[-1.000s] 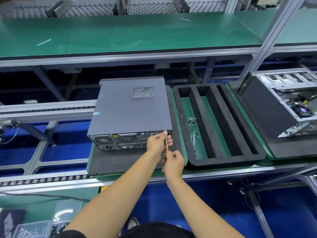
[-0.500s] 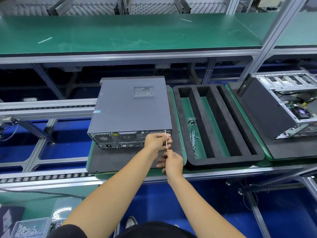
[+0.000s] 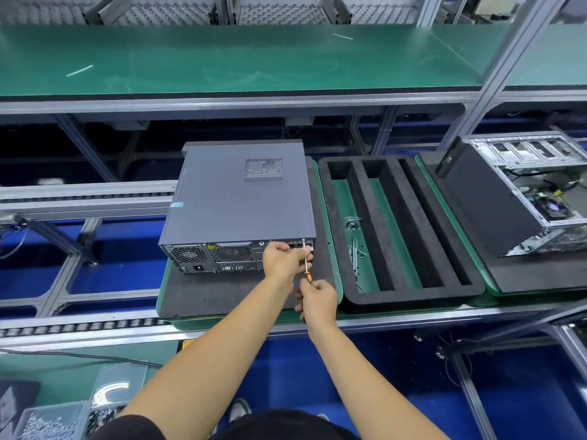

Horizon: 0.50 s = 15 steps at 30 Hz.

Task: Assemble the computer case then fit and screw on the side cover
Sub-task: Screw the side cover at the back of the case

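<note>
case (image 3: 238, 198) lying flat on black foam pad (image 3: 203, 293), side cover (image 3: 228, 185) on top, rear panel facing the camera. pad resting on green tray (image 3: 337, 281) on the conveyor rail.

left hand (image 3: 281, 258) at the right end of the rear panel, fingers curled, thumb and fingertips pinched round the shaft of the screwdriver (image 3: 306, 265) close to its tip. right hand (image 3: 317, 298) just below and nearer the camera, fingers curled round the handle; only a short orange and black part of the handle showing above the fist. tool tilted slightly, tip meeting the upper right corner of the rear panel, at the cover edge. screw itself too small to make out.

right of the case, touching trays: slotted foam insert (image 3: 397, 300), loose screws and small parts (image 3: 354, 246) in its leftmost slot. further right, a second, open case (image 3: 521, 192) tilted on its own pad, internals exposed.

lower left: clear bins of screws (image 3: 50, 420), partly out of frame. green shelf (image 3: 241, 58) above the line.
</note>
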Each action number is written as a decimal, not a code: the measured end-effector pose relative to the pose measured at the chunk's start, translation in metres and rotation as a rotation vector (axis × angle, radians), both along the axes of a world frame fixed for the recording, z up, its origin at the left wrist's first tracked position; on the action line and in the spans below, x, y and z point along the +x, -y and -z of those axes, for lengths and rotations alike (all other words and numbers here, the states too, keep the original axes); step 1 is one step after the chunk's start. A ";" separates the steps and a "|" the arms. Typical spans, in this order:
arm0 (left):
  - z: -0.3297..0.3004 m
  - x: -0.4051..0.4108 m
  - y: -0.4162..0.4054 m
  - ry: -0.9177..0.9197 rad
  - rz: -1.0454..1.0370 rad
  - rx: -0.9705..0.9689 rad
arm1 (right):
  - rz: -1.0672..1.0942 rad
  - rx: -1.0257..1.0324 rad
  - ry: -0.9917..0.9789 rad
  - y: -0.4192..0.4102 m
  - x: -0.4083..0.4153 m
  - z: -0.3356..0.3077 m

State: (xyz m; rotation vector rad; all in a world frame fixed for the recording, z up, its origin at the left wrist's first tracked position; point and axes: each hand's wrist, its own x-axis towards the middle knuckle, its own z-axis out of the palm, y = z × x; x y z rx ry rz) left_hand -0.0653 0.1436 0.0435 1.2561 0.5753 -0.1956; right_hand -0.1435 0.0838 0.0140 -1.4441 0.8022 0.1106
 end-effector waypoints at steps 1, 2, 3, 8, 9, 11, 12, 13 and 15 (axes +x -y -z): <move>0.000 0.000 0.001 0.000 -0.017 0.002 | 0.016 -0.009 0.001 -0.001 0.000 0.000; 0.000 -0.001 0.002 -0.002 -0.030 0.008 | 0.035 -0.006 0.006 -0.002 0.000 0.001; -0.001 -0.001 0.003 -0.002 -0.038 0.014 | 0.047 -0.005 0.014 -0.002 0.000 0.000; 0.001 -0.004 0.000 -0.010 0.091 -0.034 | 0.009 0.045 0.012 -0.001 0.002 -0.005; 0.001 -0.004 -0.001 -0.015 0.138 -0.052 | -0.010 0.069 0.004 -0.002 0.003 -0.006; -0.001 -0.001 -0.003 -0.018 0.192 -0.050 | -0.037 0.102 -0.008 -0.004 0.004 -0.007; -0.002 0.000 -0.004 -0.019 0.201 -0.052 | -0.032 0.116 -0.015 -0.005 0.005 -0.007; -0.002 0.001 -0.006 -0.025 0.212 -0.056 | -0.016 0.137 -0.024 -0.005 0.006 -0.006; -0.004 0.002 -0.008 -0.043 0.232 -0.086 | 0.025 0.198 -0.037 -0.004 0.007 -0.007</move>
